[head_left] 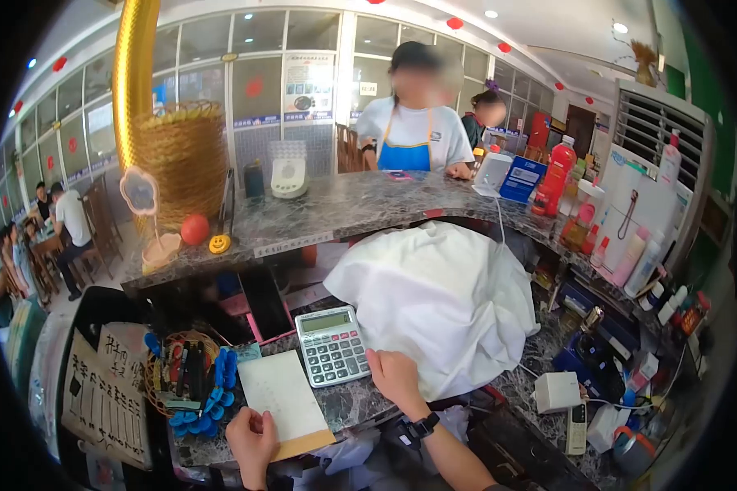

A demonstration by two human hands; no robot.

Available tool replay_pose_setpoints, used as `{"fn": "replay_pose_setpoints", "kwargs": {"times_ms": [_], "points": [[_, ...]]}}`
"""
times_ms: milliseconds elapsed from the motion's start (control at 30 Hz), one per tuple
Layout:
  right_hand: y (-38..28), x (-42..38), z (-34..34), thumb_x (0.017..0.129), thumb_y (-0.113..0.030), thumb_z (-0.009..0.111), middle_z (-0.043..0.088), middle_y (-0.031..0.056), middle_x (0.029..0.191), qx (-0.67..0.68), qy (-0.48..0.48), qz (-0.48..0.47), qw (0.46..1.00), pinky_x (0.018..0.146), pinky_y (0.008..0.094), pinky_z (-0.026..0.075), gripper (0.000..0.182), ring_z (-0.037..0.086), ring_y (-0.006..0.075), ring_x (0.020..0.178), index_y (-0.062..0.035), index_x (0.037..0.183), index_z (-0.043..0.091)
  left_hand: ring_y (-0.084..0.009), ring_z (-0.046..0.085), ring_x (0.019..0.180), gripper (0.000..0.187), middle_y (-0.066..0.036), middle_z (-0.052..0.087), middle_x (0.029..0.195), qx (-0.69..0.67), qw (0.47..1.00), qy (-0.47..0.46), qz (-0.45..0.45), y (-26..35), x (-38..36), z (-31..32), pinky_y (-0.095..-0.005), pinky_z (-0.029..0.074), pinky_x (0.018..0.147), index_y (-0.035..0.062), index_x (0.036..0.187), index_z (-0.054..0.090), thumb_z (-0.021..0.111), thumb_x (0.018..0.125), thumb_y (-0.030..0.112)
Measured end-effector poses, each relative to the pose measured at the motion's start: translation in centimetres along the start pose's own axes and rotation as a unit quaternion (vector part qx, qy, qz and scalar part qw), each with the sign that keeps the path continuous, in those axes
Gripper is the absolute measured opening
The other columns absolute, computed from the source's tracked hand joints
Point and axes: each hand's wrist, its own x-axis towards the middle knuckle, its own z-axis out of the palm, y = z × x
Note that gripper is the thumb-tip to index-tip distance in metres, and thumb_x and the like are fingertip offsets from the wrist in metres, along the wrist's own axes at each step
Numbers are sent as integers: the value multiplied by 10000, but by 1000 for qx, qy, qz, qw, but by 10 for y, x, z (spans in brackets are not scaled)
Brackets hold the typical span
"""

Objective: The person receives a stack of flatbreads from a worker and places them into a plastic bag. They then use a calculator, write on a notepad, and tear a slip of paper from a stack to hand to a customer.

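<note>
A white notepad point(282, 397) with faint writing lies on the dark marble desk, a tan strip along its lower edge. My left hand point(251, 439) rests by the pad's lower left corner, fingers curled in, with no object visible in them. Just above the pad is a silver calculator point(333, 348), tilted slightly. My right hand point(395, 380), with a black watch on the wrist, is at the calculator's lower right edge, its fingers bent and partly hidden. Beside it, a white cloth point(438, 299) drapes over something bulky that I cannot make out.
A wicker basket point(182, 164), red ball point(195, 230) and white device point(289, 176) stand on the raised counter point(360, 202). Behind it is a person in a blue apron point(407, 157). Bottles point(555, 173) line the right; a pen basket point(190, 368) sits left.
</note>
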Motion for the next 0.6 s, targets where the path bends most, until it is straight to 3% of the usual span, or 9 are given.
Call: {"fn": "replay_pose_setpoints", "kwargs": {"times_ms": [333, 533, 600], "points": [[2, -3, 6, 1100, -411, 508, 683, 238, 717, -16, 19, -12, 1000, 680, 559, 525, 569, 684, 442, 713, -20, 735, 702, -132, 501, 492, 303, -65, 548, 558, -58, 998, -2, 28, -12, 4, 1, -306, 372, 497, -12, 710, 549, 755, 906, 93], [5, -3, 10, 1100, -405, 510, 687, 237, 728, -18, 36, -31, 999, 696, 560, 522, 565, 681, 449, 724, -11, 740, 696, -189, 546, 494, 283, -101, 569, 567, -40, 999, -8, 32, -9, 3, 0, -338, 412, 512, -9, 724, 573, 751, 908, 112], [3, -5, 9, 1098, -401, 515, 684, 239, 728, -20, 36, -27, 999, 704, 566, 519, 560, 677, 456, 729, -8, 741, 691, -126, 511, 522, 276, -70, 552, 572, -52, 998, -11, 37, -10, 2, -2, -307, 389, 522, -25, 739, 580, 743, 913, 114]]}}
